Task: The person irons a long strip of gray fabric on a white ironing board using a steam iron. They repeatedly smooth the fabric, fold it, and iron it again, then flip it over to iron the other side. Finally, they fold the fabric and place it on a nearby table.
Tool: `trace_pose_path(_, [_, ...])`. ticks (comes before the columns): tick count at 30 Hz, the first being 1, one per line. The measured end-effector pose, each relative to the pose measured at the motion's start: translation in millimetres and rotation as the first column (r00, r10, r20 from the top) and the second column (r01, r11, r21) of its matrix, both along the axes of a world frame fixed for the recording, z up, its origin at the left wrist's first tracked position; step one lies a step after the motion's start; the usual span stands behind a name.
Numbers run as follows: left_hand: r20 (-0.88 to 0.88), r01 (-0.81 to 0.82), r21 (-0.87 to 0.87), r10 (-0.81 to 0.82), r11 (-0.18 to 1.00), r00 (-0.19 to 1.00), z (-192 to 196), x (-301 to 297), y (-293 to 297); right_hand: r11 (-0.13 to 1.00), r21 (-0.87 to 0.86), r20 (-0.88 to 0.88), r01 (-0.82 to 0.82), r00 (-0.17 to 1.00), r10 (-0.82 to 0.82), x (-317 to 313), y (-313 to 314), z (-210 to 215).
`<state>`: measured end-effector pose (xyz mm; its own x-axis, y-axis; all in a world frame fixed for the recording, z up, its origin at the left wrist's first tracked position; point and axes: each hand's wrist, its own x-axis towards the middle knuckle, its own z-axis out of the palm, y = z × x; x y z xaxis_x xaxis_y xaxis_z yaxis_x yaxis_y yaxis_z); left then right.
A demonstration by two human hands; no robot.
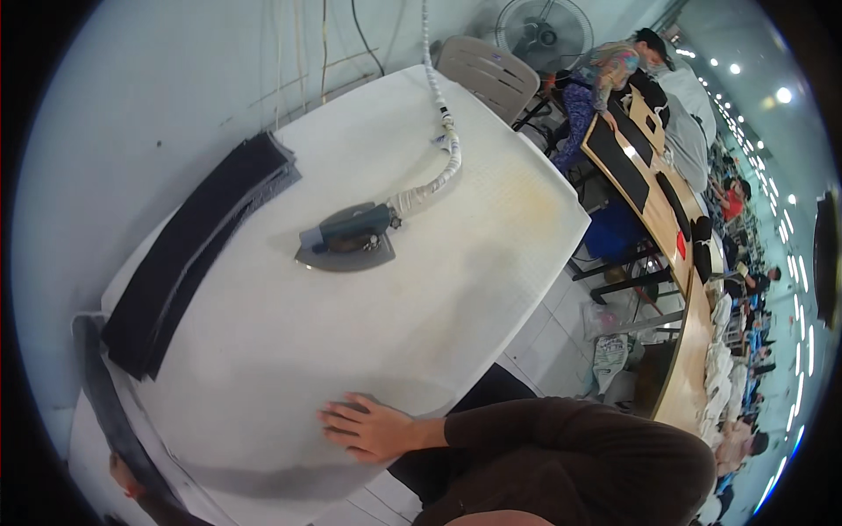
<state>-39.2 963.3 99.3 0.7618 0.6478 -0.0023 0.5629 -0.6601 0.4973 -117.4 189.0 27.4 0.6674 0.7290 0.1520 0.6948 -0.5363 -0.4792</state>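
Observation:
My right hand (368, 430) lies flat on the white padded table (421, 324) near its front edge, fingers spread and holding nothing. At the lower left, my left hand (127, 476) is closed on the side of a long dark grey fabric strip (110, 403), which lies along the table's left edge. Part of that hand's fingers is hidden. A stack of long black fabric pieces (189, 250) rests on the table's left side, beyond both hands. Toward the middle, a clothes iron (351, 238) sits flat, with a white-wrapped hose (443, 171) running up from it.
A wall (175, 96) borders the table on the left. Behind the table stand a beige plastic chair (487, 77) and a fan (544, 35). To the right, a person (605, 74) bends over a wooden worktable (645, 206) holding black panels. Several people work farther back.

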Motion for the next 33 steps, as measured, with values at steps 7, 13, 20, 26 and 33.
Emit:
trace_pose_path(7, [-0.123, -0.086, 0.010, 0.086, 0.996, 0.989, 7.6, -17.7, 6.4, 0.998, 0.055, 0.025, -0.005, 1.000, 0.004, 0.1, 0.4, -5.1])
trace_pose_path(13, [0.003, 0.002, 0.376, -0.003, 0.927, 1.000, -19.9, 18.8, -69.0, 0.996, 0.093, -0.026, -0.020, 0.999, 0.022, -4.3, 1.1, -15.3])
trace_pose_path(20, [0.302, -0.026, 0.575, -0.182, 0.818, 0.936, -42.2, 14.0, -267.7, 0.984, 0.173, 0.052, -0.036, 0.998, 0.028, -9.9, 2.4, -31.9])
trace_pose_path(26, [0.410, -0.038, 0.573, -0.246, 0.819, 0.879, -31.8, -5.4, -392.6, 0.972, 0.232, 0.053, -0.044, 0.998, 0.032, -7.1, 0.1, -29.1])
trace_pose_path(33, [0.481, -0.101, 0.559, -0.223, 0.823, 0.848, -8.4, -85.1, -478.7, 0.973, 0.224, 0.093, -0.063, 0.995, 0.043, -7.9, 1.1, -30.8])
